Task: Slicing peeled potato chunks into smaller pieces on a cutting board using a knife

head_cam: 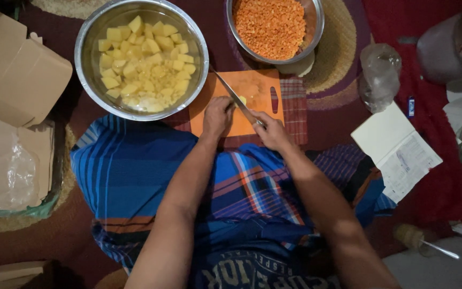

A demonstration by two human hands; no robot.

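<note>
1. Head camera looks straight down at a person sitting on the floor, with a blue striped cloth (135, 171) over the lap.
2. An orange cutting board (255, 88) lies in front of the person, at about 12 o'clock from the lap.
3. The right hand (272, 131) is wrapped tight around the handle of a knife (236, 99). The blade points up toward 11 o'clock across the board.
4. The left hand (217, 116) is curled, with its fingers pressing down on the board just beside the blade.
5. A small pale potato piece (243, 99) sits on the board, touching the blade, at 1 o'clock from the left hand.
6. A big metal bowl (89, 37) sits at 10 o'clock from the board. It is full of yellow potato cubes (145, 61) in water.
7. A second metal bowl (316, 21) sits at 1 o'clock from the board. It holds orange lentils (271, 27).
8. An open notebook (397, 147) lies at 3 o'clock, well apart from the hands.
9. Brown cardboard (17, 69) lies at 9 o'clock, beside the big bowl.
</note>
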